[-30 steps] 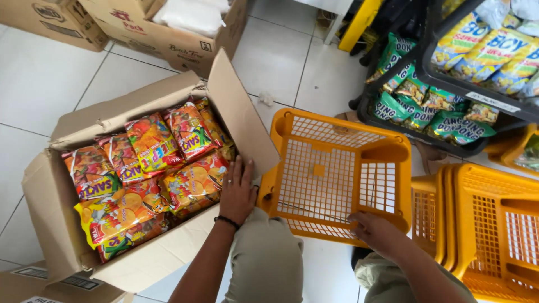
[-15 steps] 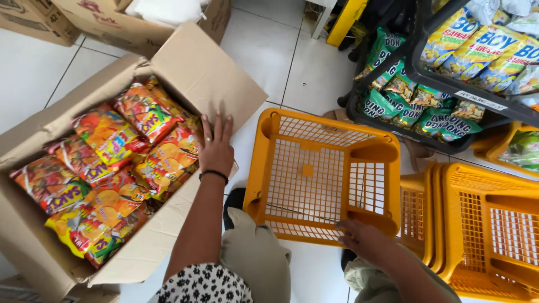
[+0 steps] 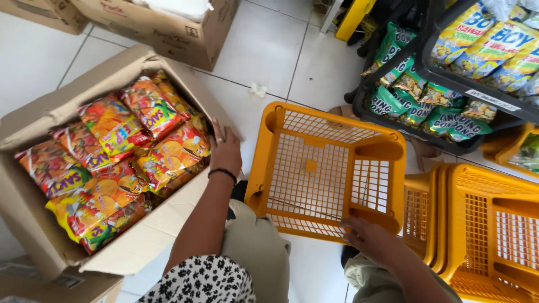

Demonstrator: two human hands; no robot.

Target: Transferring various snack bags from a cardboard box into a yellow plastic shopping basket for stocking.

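Observation:
An open cardboard box (image 3: 42, 224) at left is packed with several orange and red snack bags (image 3: 120, 151). My left hand (image 3: 225, 151), with a black band on the wrist, rests on the bags at the box's right edge, fingers together and flat. An empty yellow plastic basket (image 3: 314, 168) sits on the white tile floor in front of me. My right hand (image 3: 368, 238) grips the basket's near rim at its right corner.
A stack of yellow baskets (image 3: 477, 230) stands at right. A black rack (image 3: 415, 120) with green and yellow snack packets is at upper right. More cardboard boxes (image 3: 168, 33) line the top left. My knees (image 3: 252, 247) are below the basket.
The view has swung so the box and basket sit further right. My left hand has stayed on the bags at the box edge; my right hand keeps its hold on the basket rim.

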